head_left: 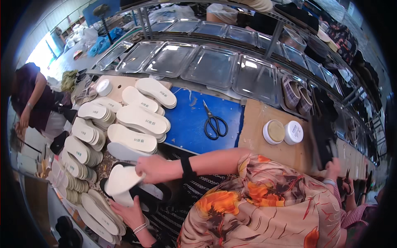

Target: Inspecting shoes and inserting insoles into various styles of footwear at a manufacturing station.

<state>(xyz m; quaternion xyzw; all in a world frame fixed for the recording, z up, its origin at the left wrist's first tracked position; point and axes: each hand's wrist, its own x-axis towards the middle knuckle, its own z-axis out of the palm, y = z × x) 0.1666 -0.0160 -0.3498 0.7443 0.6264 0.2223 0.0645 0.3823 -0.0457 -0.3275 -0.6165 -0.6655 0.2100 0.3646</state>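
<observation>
Hands (140,186) gripping white, flat, curved insole (120,180)

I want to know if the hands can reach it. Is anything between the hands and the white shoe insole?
No. The right hand already grips the white insole from above, and the left hand touches it from below. Nothing visible sits between.

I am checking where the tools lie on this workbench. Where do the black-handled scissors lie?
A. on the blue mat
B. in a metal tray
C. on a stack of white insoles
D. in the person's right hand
A: the black-handled scissors lie flat on the blue mat, apart from the stacks of white insoles to their left and in front of the row of metal trays.
</observation>
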